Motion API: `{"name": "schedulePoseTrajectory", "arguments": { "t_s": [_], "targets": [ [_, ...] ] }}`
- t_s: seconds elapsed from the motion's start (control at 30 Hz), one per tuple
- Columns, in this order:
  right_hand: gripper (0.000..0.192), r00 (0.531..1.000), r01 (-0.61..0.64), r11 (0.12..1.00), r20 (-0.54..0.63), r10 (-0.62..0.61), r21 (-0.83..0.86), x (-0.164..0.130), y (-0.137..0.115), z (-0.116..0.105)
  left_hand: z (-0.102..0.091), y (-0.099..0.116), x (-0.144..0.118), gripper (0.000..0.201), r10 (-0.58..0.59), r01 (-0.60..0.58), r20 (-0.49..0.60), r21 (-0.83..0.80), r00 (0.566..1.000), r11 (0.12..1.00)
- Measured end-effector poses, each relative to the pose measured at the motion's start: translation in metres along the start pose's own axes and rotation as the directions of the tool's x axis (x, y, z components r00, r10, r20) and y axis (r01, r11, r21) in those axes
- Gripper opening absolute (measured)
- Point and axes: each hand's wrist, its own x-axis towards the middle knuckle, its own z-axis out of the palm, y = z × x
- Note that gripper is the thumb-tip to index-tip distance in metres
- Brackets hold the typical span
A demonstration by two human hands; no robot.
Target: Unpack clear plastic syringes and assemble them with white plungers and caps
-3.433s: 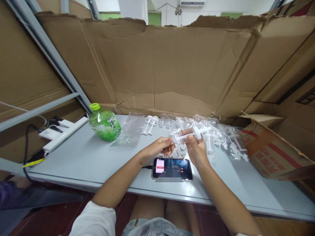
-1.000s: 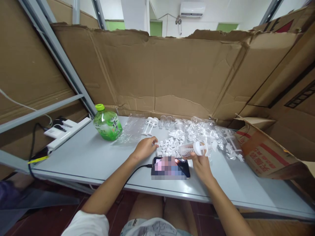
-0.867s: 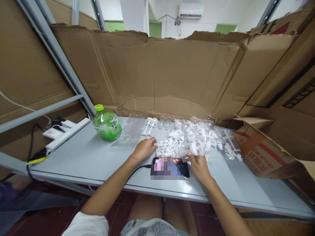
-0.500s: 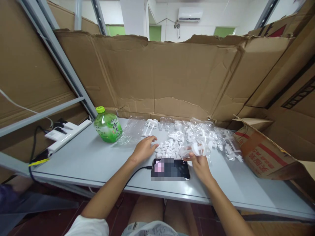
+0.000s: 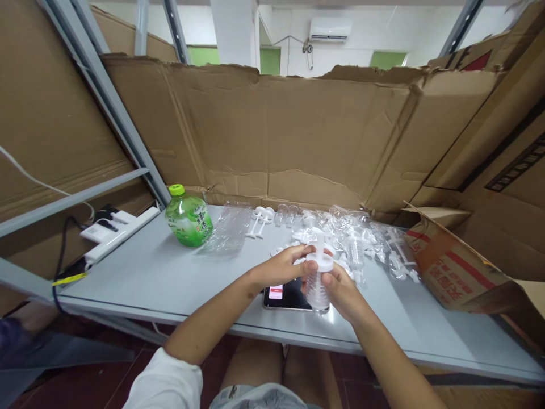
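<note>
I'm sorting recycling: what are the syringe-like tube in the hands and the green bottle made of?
Syringe-like clear tube: apparently rigid clear plastic, with an opaque white matte plunger. Green bottle: likely glossy see-through plastic, since light passes through it, with a lime cap.

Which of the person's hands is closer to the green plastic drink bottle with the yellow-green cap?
Left. The left hand is right of the green plastic drink bottle, apart from it; the right hand is farther right, gripping a clear plastic syringe.

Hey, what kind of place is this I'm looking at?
Probably a makeshift assembly bench in a workshop or storeroom: cardboard sheets wall off a grey table, loose white plastic parts lie on it, and metal racking stands alongside.
</note>
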Motion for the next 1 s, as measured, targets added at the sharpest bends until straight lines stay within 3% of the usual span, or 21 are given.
{"name": "schedulePoseTrajectory", "arguments": {
  "t_s": [0.07,0.13,0.33,0.5,0.57,0.67,0.77,0.9,1.0],
  "targets": [
    [0.055,1.0,-0.016,0.998,0.014,0.016,0.057,0.0,0.001,0.007,0.002,-0.002,0.003,0.067,-0.03,0.045,0.098,-0.16,0.995,0.986],
    [0.055,1.0,0.003,1.0,0.027,-0.003,0.016,0.001,0.001,0.011,0.003,-0.004,0.005,0.068,-0.029,0.06,0.121,-0.263,0.992,0.963],
    [0.052,0.984,0.04,0.946,-0.151,-0.093,-0.323,0.011,-0.008,0.015,0.012,-0.002,0.006,0.057,-0.012,-0.029,-0.139,-0.294,0.99,0.955],
    [0.055,0.997,0.051,0.979,-0.052,-0.063,-0.197,0.014,-0.01,0.015,0.008,0.009,0.002,0.059,0.059,-0.122,-0.25,-0.245,0.966,0.962],
    [0.052,0.999,0.041,0.986,-0.029,-0.046,-0.163,0.014,-0.007,0.014,0.002,0.012,0.002,0.052,0.094,-0.171,-0.33,-0.21,0.939,0.963],
    [0.048,0.999,0.046,0.976,-0.012,-0.05,-0.212,0.013,-0.001,0.012,-0.011,0.017,0.002,0.034,0.082,-0.142,-0.439,-0.103,0.894,0.985],
    [0.048,0.997,0.066,0.943,-0.022,-0.078,-0.325,0.013,0.004,0.005,-0.029,0.025,0.002,0.027,0.139,-0.184,-0.585,-0.017,0.799,0.983],
    [0.042,0.992,-0.001,0.903,-0.116,-0.054,-0.431,0.013,0.01,-0.014,-0.06,0.038,-0.005,0.023,0.295,-0.323,-0.758,0.118,0.581,0.939],
    [0.042,0.979,-0.029,0.897,-0.192,-0.062,-0.44,0.013,0.011,-0.026,-0.077,0.047,-0.013,0.022,0.398,-0.299,-0.805,0.286,0.44,0.91]
  ]
}}
